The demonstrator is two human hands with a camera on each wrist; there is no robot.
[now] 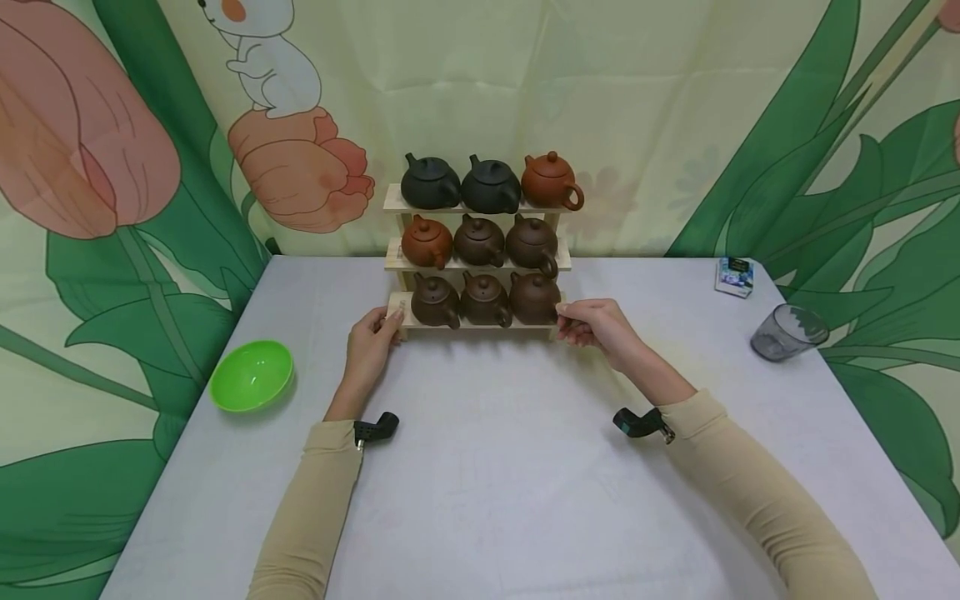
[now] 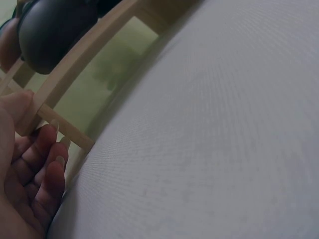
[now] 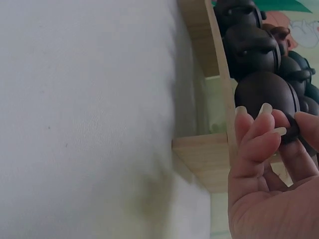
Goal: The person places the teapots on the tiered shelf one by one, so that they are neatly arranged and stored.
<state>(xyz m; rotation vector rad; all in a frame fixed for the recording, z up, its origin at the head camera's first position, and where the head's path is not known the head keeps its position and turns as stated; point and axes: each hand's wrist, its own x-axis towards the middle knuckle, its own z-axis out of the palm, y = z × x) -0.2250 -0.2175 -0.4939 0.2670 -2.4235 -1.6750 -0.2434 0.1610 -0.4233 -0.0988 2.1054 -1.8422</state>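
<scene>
A three-tier wooden rack point(image 1: 480, 327) stands at the back of the table with three small teapots on each tier. My left hand point(image 1: 369, 337) grips the left end of the lowest tier; the left wrist view shows thumb above the board and fingers curled beneath. At the other end, my right hand point(image 1: 600, 327) pinches the handle of the right dark brown teapot point(image 1: 534, 300), which sits on the lowest tier. The right wrist view shows thumb and fingers at that handle point(image 3: 290, 130). Two more brown teapots point(image 1: 484, 298) sit to its left.
The middle tier bears a reddish teapot point(image 1: 427, 242) and two brown ones; the top tier has two black teapots point(image 1: 430, 183) and a reddish one point(image 1: 551, 180). A green bowl point(image 1: 252, 376) stands left. A small box point(image 1: 734, 277) and a grey glass point(image 1: 789, 332) are right.
</scene>
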